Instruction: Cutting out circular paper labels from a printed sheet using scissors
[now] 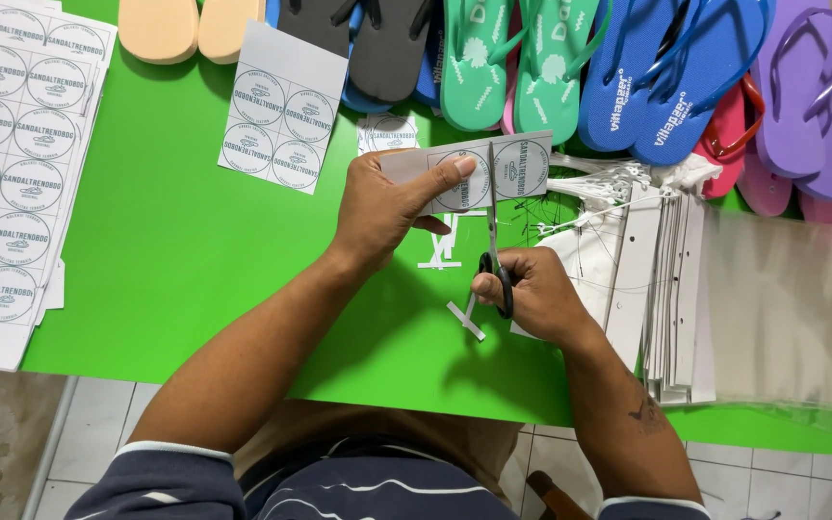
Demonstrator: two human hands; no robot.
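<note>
1. Striped sleeves and two forearms reach from the near edge over the green counter (175, 279).
2. At the centre, the left hand (387, 207) pinches a strip of round printed labels (493, 169) between thumb and fingers, its grip closed on the strip's left end, the strip raised just above the counter.
3. In the right hand (532, 294), fingers through the black handles, are scissors (493, 241); their blades point away and cross the strip between two circles, only slightly parted.
4. White paper offcuts (464, 318) lie just beside the right hand.
5. Right of the hands sit a stack of white card pieces (676, 289) and a clear plastic sheet (792, 308); at the far left lie uncut label sheets (12, 164), with a smaller sheet of four (281, 111) farther in.
6. Rows of flip-flops (522, 58) line the far edge.
7. Risk, as I judge it: the left thumb sits close to the blades, so a skewed cut could nick it or slice into a printed circle.
</note>
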